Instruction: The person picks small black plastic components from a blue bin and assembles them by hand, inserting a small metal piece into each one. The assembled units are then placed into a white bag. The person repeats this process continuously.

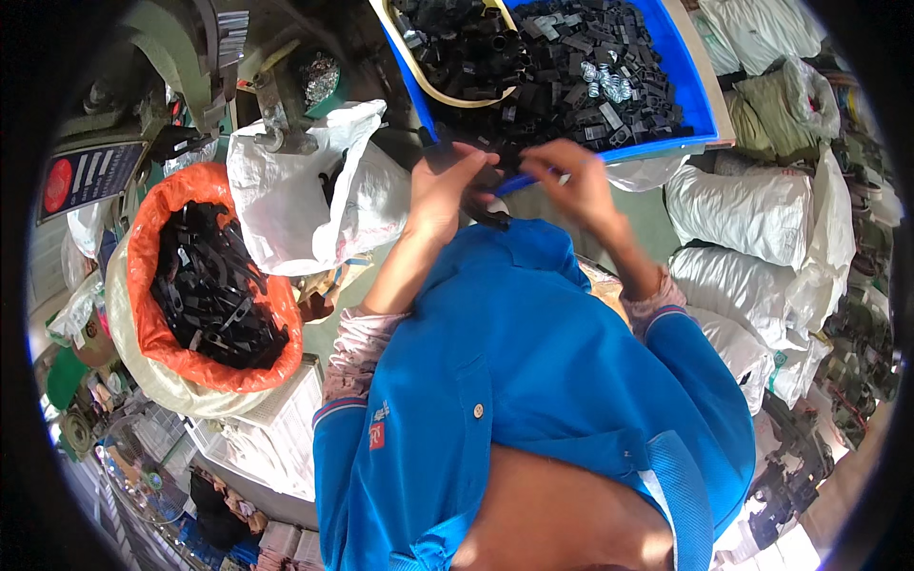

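My left hand point(446, 190) is closed around a black plastic part point(438, 156), in front of the blue tray's near edge. The part's lower end points toward my blue shirt. Just to its right, my right hand point(579, 186) has its fingers drawn together in a pinch, close to the black part. Slight motion blur hides what those fingers hold, if anything. Beyond both hands, the blue tray point(707, 107) holds many small black plastic pieces point(571, 71) and a few shiny metal springs point(609, 84). A cream-rimmed basin point(440, 93) of black parts sits in its left side.
To the left stands an orange-lined sack point(143, 285) full of long black parts. A white woven sack point(286, 205) hangs open beside it, under a green machine point(157, 52). Stuffed white sacks point(743, 214) are stacked on the right. A green container point(324, 86) of small metal pieces is at the back left.
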The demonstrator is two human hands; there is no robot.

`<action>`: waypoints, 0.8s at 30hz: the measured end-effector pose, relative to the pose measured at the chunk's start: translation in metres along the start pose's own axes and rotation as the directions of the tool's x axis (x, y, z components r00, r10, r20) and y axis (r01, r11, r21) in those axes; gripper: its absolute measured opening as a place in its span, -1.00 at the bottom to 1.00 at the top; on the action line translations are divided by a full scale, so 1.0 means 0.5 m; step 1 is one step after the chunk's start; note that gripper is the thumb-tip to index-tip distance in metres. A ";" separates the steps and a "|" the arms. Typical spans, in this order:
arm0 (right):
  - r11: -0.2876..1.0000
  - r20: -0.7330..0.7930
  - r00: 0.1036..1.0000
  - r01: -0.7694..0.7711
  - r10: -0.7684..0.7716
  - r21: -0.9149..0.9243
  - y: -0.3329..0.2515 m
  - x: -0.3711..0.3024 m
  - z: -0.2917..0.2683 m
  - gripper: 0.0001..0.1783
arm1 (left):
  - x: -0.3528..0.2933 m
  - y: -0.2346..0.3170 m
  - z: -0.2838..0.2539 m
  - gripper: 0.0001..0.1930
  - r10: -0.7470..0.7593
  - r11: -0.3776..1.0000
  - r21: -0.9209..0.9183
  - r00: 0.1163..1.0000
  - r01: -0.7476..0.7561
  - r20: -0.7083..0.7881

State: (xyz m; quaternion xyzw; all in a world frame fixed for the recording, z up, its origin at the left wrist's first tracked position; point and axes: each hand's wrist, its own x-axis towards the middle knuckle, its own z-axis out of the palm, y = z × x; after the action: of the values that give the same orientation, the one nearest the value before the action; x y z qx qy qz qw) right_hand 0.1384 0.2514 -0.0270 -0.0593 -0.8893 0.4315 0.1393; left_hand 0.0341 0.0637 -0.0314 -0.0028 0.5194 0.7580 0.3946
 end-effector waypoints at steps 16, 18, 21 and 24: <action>0.256 0.852 0.428 0.897 -0.302 -0.360 0.175 0.233 -0.027 -0.83 | -0.051 0.027 -0.042 -0.82 0.120 0.934 -0.330 0.989 -0.140 -0.082; 0.237 0.880 0.367 0.923 -0.300 -0.304 0.190 0.248 -0.028 -0.85 | -0.058 0.028 -0.050 -0.80 0.153 0.927 -0.330 0.983 -0.178 -0.100; 0.230 0.887 0.313 0.942 -0.339 -0.244 0.189 0.263 -0.034 -0.85 | -0.066 0.033 -0.062 -0.79 0.134 0.928 -0.332 0.983 -0.169 -0.126; 0.365 0.868 0.334 0.910 -0.368 -0.195 0.192 0.275 -0.044 -0.85 | -0.076 0.036 -0.072 -0.79 0.132 0.917 -0.361 0.984 -0.168 -0.123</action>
State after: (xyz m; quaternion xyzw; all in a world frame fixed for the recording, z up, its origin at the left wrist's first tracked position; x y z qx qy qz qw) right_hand 0.0125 0.3583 -0.0621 0.4573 -0.8858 -0.0395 -0.0685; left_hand 0.0349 0.0102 -0.0182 -0.0738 0.3846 0.8691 0.3023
